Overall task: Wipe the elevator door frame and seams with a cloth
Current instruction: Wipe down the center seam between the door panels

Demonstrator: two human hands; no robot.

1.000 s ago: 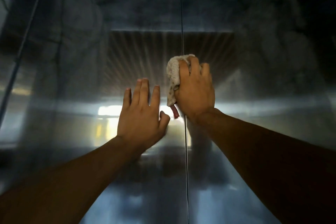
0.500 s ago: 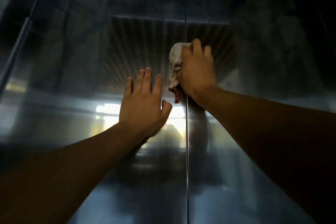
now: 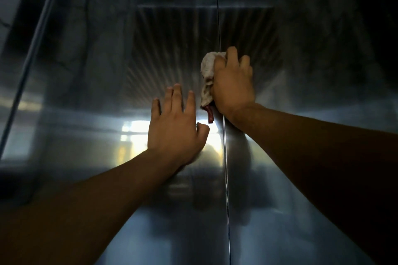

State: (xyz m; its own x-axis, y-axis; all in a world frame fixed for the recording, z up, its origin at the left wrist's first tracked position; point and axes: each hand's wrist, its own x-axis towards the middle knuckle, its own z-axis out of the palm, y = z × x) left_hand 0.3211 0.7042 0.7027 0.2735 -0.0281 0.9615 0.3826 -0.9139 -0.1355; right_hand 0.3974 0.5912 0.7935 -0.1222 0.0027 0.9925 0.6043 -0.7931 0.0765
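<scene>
— Where is the cloth right now?

— The cloth (image 3: 207, 80) is bunched in my right hand (image 3: 233, 87). My fingers curl round it and press it flat against the metal, right on the centre seam (image 3: 225, 157) where the two elevator door panels meet. Most of the wad bulges out on the left side of my palm, and a dark red tag (image 3: 210, 115) hangs from its lower end, just left of the seam.

— And your other hand?

— My left hand (image 3: 174, 125) holds nothing. Its fingers are straight and slightly spread, the palm laid on the left door panel (image 3: 86, 135), lower than the right hand and just beside it, thumb pointing toward the seam.

— What else do you see on the doors?

— The brushed steel is dim and reflective. A bright patch of light (image 3: 137, 129) glows behind my left thumb, and a ribbed reflection fans out above both hands. At far left a thin vertical edge (image 3: 28, 66) of the door frame slants upward.
</scene>
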